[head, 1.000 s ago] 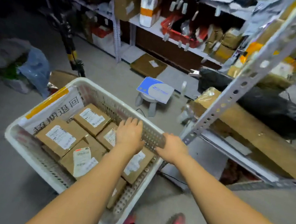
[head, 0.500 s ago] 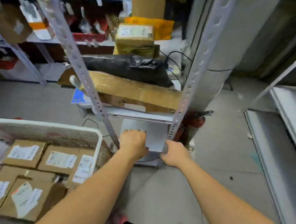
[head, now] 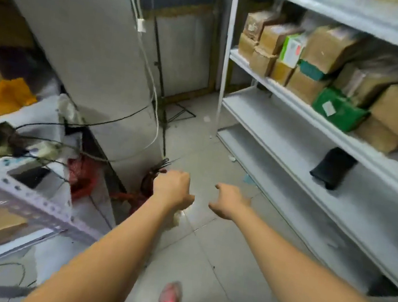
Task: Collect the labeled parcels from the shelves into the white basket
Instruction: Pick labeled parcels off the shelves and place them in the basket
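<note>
On the far right shelf [head: 289, 94] the parcels [head: 330, 49] stand packed, while the left hand [head: 172, 188] and right hand [head: 230, 200] hang loosely curled and empty over the floor, likely freed for picking; the basket is out of view.

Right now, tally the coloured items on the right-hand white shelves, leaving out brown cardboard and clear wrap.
Bright green soft parcel with white label: 1
White-and-green carton: 1
Teal parcel: 1
Black soft pouch: 1
Total: 4
</note>
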